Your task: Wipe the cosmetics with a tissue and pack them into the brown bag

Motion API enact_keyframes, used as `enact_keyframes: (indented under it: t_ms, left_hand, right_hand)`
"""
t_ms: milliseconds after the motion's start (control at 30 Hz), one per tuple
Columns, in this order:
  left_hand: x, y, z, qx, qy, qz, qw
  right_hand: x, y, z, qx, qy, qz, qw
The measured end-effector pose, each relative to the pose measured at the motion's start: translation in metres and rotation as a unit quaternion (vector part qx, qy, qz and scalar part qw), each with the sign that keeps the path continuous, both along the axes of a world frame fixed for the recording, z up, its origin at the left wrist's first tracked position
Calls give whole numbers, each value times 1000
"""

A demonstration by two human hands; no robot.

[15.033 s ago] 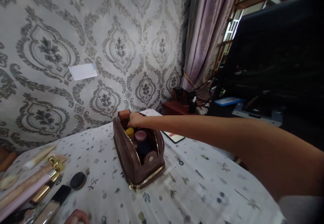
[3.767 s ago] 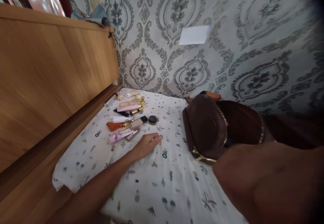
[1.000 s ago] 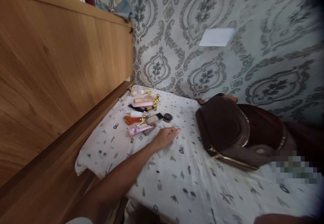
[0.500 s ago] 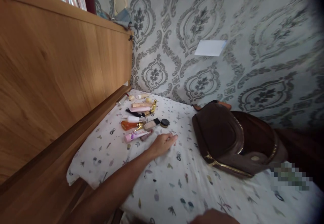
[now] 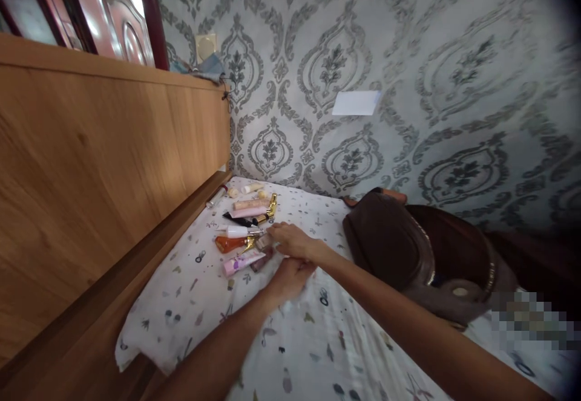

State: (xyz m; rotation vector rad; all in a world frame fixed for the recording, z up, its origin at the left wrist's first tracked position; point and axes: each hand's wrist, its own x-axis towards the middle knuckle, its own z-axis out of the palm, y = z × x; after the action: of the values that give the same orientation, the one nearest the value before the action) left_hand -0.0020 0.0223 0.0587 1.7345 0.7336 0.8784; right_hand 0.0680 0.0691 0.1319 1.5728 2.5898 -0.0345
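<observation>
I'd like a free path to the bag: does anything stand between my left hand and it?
Yes, your right forearm slants between your left hand and the brown bag. Apart from that arm, only patterned cloth shows between them.

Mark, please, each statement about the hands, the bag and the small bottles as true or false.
1. The brown toiletry bag is zipped closed. False: it is open.
2. The right hand is nearer to the orange bottle than to the bag. True.
3. The left hand is inside the bag. False: it is at the patterned cloth.
4. The white paper is on the wallpaper. True.
</observation>
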Motion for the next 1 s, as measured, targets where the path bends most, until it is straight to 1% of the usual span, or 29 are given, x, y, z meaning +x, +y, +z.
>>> enact_keyframes:
  t_ms: [100, 233, 333, 400, 433, 467, 500, 533, 600, 633, 667, 700, 733, 767, 833, 867, 933, 967, 1000]
  left_hand:
    - [-2, -2, 0, -13, 13, -2, 1000]
    - [-4, -4, 3, -6, 19, -10, 1000]
    - [-7, -7, 10, 19, 23, -31, 999]
    - [-12, -10, 17, 46, 21, -40, 998]
    - [-15, -13, 22, 67, 17, -32, 997]
    - [-19, -16, 28, 100, 10, -13, 995]
    - [-22, -19, 34, 146, 4, 19, 989]
    - [-26, -22, 40, 206, 0, 63, 976]
    - [-32, -27, 53, 335, 16, 157, 929]
    - [-33, -27, 58, 382, 40, 192, 903]
    - [-35, -27, 62, 407, 71, 218, 884]
    - [-36, -25, 66, 411, 100, 235, 875]
    - [-37, -21, 68, 392, 119, 245, 879]
    - [-39, -17, 68, 342, 114, 248, 899]
    - [-43, -5, 67, 187, 50, 232, 953]
    - [-46, 0, 66, 96, 4, 211, 973]
    - [-48, 9, 61, -14, -48, 165, 985]
    - [-48, 10, 58, -48, -66, 143, 986]
    - [-46, 10, 55, -72, -82, 127, 986]
  right_hand:
    - [3, 14, -8, 0, -21, 5, 1000]
    - [7, 18, -11, 10, -30, 18, 999]
    - [12, 12, -7, 25, -23, 34, 999]
    - [19, 6, -2, 41, -13, 28, 999]
    - [23, 1, 2, 47, -7, 19, 999]
    - [27, -4, 6, 52, -3, 7, 999]
    - [32, -11, 9, 54, 6, -6, 998]
    - [36, -18, 12, 54, 22, -19, 998]
    - [41, -35, 13, 49, 81, -45, 994]
    - [42, -44, 13, 50, 125, -55, 989]
    - [42, -54, 11, 54, 176, -60, 981]
    - [41, -63, 8, 60, 224, -60, 971]
    - [39, -73, 6, 69, 261, -60, 961]
    - [37, -82, 4, 76, 286, -60, 953]
    - [34, -99, 3, 76, 304, -64, 948]
    - [34, -106, 4, 69, 306, -68, 947]
    - [35, -118, 4, 53, 336, -74, 937]
    - [35, -122, 3, 34, 376, -78, 923]
    - [34, -125, 1, 3, 432, -90, 898]
